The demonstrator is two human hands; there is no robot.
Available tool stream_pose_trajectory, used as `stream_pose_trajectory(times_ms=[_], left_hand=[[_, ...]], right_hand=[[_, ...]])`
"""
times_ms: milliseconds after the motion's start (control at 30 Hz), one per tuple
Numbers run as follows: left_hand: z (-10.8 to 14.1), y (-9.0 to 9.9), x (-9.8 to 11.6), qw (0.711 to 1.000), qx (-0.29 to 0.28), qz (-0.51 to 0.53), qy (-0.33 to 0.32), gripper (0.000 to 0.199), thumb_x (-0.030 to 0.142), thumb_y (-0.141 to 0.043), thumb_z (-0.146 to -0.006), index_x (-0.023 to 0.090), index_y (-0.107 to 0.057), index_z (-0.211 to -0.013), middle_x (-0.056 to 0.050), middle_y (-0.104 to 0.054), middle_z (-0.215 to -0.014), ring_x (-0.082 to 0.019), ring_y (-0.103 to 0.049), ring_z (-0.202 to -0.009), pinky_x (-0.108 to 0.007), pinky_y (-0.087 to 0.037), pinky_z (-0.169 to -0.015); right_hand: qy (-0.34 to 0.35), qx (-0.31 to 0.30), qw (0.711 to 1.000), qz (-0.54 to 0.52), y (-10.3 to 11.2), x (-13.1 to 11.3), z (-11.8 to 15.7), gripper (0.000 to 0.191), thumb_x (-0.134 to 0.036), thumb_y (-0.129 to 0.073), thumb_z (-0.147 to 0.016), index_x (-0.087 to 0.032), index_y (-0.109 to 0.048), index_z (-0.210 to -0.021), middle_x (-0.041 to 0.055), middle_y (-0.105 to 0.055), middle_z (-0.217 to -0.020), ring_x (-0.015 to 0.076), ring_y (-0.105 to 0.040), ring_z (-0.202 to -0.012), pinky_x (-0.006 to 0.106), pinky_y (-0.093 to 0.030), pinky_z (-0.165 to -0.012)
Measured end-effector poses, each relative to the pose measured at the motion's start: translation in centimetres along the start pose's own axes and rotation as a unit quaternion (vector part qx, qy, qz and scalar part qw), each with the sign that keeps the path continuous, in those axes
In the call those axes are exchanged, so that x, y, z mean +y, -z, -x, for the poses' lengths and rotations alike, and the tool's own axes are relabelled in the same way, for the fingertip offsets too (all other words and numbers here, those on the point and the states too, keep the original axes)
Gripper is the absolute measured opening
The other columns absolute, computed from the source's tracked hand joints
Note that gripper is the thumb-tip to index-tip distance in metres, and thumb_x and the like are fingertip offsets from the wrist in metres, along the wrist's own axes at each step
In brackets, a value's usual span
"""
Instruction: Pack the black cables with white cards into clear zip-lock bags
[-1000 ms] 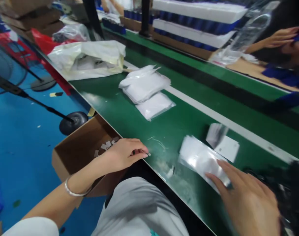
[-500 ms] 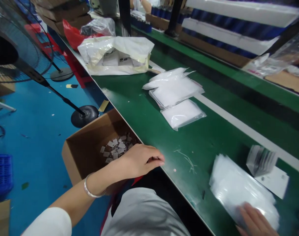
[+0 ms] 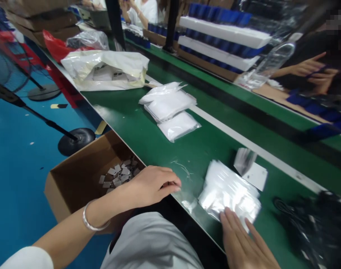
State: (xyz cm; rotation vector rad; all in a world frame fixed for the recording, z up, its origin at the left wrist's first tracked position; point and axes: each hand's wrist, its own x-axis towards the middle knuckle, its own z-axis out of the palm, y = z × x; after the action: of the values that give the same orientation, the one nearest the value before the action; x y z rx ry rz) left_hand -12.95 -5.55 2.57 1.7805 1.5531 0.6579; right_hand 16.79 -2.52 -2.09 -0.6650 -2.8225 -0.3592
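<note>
My right hand lies with its fingers stretched out on the near end of a stack of clear plastic bags on the green table. My left hand rests at the table's near edge, fingers curled together toward the thumb, with nothing visible in them. Beneath that forearm stands an open cardboard box, holding many small pale tags. Just beyond the bags are a folded printed leaflet and a white card. Farther along lie several filled white packets in clear plastic.
A large open white sack stands at the table's far left. Black cables are heaped at right. Across the table are trays of blue cylinders and a co-worker's hands. A fan's base stands on the blue floor.
The view has turned right, bringing the black cables and the co-worker's hands into sight. My right hand still lies on the bag stack, now with more of it showing. My left hand stays at the table edge.
</note>
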Motion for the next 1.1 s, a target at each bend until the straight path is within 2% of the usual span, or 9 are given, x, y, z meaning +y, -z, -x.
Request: stream_pose_trajectory(times_ms=[200, 300, 367, 433, 567, 633, 733, 900, 1100], left_hand=[[-0.8, -5.7, 4.7, 0.993, -0.053, 0.110, 0.000, 0.031, 0.037, -0.052, -0.087, 0.019, -0.064, -0.108, -0.006, -0.071, -0.092, -0.015, -0.067, -0.078, -0.024, -0.051, -0.071], [-1.3, -9.5, 7.0, 0.915, -0.064, 0.397, 0.043, 0.072, 0.040, -0.074, -0.067, 0.017, -0.047, -0.129, -0.015, -0.060, -0.122, -0.024, -0.061, -0.105, -0.034, -0.050, -0.088], [-2.0, -11.1, 7.9, 0.848, -0.018, 0.523, 0.079, 0.056, 0.041, -0.069, -0.072, 0.015, -0.056, -0.120, -0.014, -0.065, -0.112, -0.023, -0.064, -0.098, -0.035, -0.050, -0.087], [-2.8, -11.8, 8.2, 0.811, 0.038, 0.569, 0.131, 0.041, 0.044, -0.056, -0.082, 0.013, -0.064, -0.107, -0.011, -0.070, -0.097, -0.019, -0.066, -0.087, -0.032, -0.053, -0.081], [-4.3, -11.3, 7.8, 0.818, 0.081, 0.540, 0.178, 0.037, 0.046, -0.057, -0.081, 0.014, -0.070, -0.091, -0.004, -0.069, -0.082, -0.012, -0.063, -0.068, -0.022, -0.053, -0.065], [-4.8, -10.9, 7.5, 0.831, 0.086, 0.518, 0.182, 0.033, 0.045, -0.067, -0.073, 0.014, -0.071, -0.082, 0.000, -0.066, -0.069, -0.009, -0.059, -0.059, -0.018, -0.051, -0.057], [-5.5, -10.7, 7.3, 0.848, 0.081, 0.491, 0.183, 0.032, 0.043, -0.076, -0.063, 0.013, -0.072, -0.073, 0.003, -0.062, -0.057, -0.007, -0.055, -0.052, -0.016, -0.048, -0.051], [-6.3, -10.1, 7.0, 0.863, 0.093, 0.458, 0.192, 0.044, 0.055, -0.070, -0.064, 0.013, -0.074, -0.080, 0.000, -0.064, -0.062, -0.010, -0.058, -0.055, -0.020, -0.053, -0.053], [-7.1, -8.6, 5.9, 0.841, 0.196, 0.469, 0.187, 0.044, 0.053, -0.074, -0.061, 0.016, -0.072, -0.084, 0.000, -0.063, -0.068, -0.011, -0.056, -0.059, -0.018, -0.053, -0.047]], right_hand=[[-0.205, 0.142, 0.968, -0.038, 1.2, -0.4, -1.3, 0.018, -0.022, -0.048, -0.092, -0.013, -0.061, -0.101, 0.0074, -0.072, -0.087, 0.0208, -0.068, -0.076, 0.034, -0.047, -0.083], [-0.180, 0.192, 0.962, -0.073, 1.5, -0.6, -1.5, 0.018, -0.018, -0.049, -0.091, -0.011, -0.060, -0.103, 0.0120, -0.070, -0.096, 0.0237, -0.065, -0.089, 0.038, -0.045, -0.087], [-0.155, 0.205, 0.961, -0.105, 1.7, -1.0, -1.4, 0.018, -0.015, -0.049, -0.089, -0.013, -0.060, -0.104, 0.0136, -0.066, -0.107, 0.0265, -0.059, -0.104, 0.041, -0.042, -0.091], [-0.221, 0.217, 0.940, -0.139, 1.9, -1.2, -1.1, 0.020, -0.016, -0.052, -0.088, -0.015, -0.058, -0.107, 0.0148, -0.058, -0.120, 0.0285, -0.052, -0.113, 0.043, -0.040, -0.092], [-0.455, 0.236, 0.777, -0.365, 2.6, -1.0, -1.0, 0.032, -0.028, -0.055, -0.086, -0.019, -0.049, -0.115, 0.0135, -0.061, -0.112, 0.0248, -0.060, -0.099, 0.038, -0.049, -0.081], [-0.484, 0.220, 0.681, -0.504, 2.9, -0.8, -1.4, 0.027, -0.030, -0.057, -0.084, -0.019, -0.052, -0.107, 0.0077, -0.067, -0.091, 0.0207, -0.065, -0.081, 0.033, -0.052, -0.070], [-0.490, 0.205, 0.622, -0.575, 3.1, -0.4, -2.1, 0.014, -0.031, -0.060, -0.080, -0.018, -0.058, -0.077, 0.0022, -0.064, -0.067, 0.0163, -0.061, -0.063, 0.026, -0.049, -0.060], [-0.546, 0.192, 0.614, -0.537, 2.2, 1.7, -1.6, 0.029, -0.041, -0.054, -0.083, -0.018, -0.053, -0.065, 0.0003, -0.058, -0.055, 0.0149, -0.056, -0.050, 0.024, -0.045, -0.051], [-0.587, 0.114, 0.760, -0.255, 1.3, 3.8, 0.2, 0.020, -0.033, -0.052, -0.085, -0.017, -0.061, -0.092, 0.0092, -0.063, -0.077, 0.0263, -0.059, -0.069, 0.041, -0.048, -0.065]])
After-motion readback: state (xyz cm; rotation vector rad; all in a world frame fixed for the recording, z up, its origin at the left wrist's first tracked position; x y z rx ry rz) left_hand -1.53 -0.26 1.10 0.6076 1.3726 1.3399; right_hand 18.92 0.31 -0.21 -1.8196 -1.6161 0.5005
